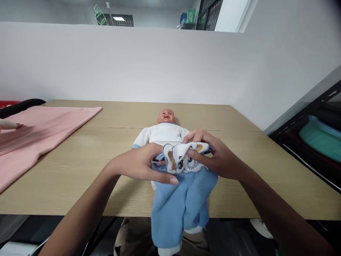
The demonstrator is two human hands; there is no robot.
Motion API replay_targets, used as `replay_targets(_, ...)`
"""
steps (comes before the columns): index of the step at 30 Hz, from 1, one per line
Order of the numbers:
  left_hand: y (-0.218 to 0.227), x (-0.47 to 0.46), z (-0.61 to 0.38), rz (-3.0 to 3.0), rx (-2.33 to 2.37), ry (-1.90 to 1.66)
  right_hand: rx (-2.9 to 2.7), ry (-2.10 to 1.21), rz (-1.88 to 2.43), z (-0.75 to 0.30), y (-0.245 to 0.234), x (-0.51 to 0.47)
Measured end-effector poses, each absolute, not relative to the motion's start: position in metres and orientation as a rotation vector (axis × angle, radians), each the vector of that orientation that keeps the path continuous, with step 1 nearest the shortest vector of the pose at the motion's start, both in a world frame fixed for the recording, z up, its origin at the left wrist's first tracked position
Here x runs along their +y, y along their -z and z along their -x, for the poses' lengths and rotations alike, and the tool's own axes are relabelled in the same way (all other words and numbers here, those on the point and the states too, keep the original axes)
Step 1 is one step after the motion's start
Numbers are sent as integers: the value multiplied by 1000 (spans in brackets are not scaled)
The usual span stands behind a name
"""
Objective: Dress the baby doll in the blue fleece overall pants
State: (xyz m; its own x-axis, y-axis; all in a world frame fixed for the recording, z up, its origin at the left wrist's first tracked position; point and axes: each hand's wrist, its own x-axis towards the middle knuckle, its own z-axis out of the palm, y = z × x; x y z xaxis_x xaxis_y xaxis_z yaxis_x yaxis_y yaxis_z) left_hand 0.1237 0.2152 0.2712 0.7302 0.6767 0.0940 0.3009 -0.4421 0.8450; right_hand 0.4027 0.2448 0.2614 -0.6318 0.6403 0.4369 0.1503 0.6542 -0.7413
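Observation:
Blue fleece baby overalls (170,206) with white cuffs and a white embroidered animal face (183,158) at the top hang over the table's front edge, held up between both hands. My right hand (213,154) pinches the upper edge, its thumb on the white front and its fingers behind. On the other side, my left hand (145,165) is closed about the overalls' top, with its thumb across the front and its other fingers partly hidden by the cloth. Behind them a baby doll (167,132) in a white top with blue sleeve trim lies face up; its lower body is mostly covered.
A pink cloth (50,131) lies on the wooden table (245,160) at the left, beside a black curved object (23,106) and part of another person's hand (9,124). A black rack (306,142) with folded fabric stands at the right. A white partition (133,64) closes off the back.

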Motion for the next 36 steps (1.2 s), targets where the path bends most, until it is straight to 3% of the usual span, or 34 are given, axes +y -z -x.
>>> replay_targets(9, -261, 220, -123, -2100, 814, -636, -2178, -1197, 707, -429, -273, 256)
replay_targets(13, -264, 218, -123, -2094, 723, -657, -2491, -1008, 580, -427, -278, 260)
replay_targets(19, -262, 217, -120, -2121, 711, -716, -2328, -833, 435, -428, -276, 261)
replay_targets(27, -254, 225, -117, -2179, 668, -798, -2176, -1312, 476, -447, -274, 273)
replay_targets(32, -258, 224, -115, -2167, 685, -827, -2565, -900, 423, -419, -274, 267)
replay_targets(36, -266, 220, -102, -2102, 754, -651, -2490, -978, 242, -417, -275, 259)
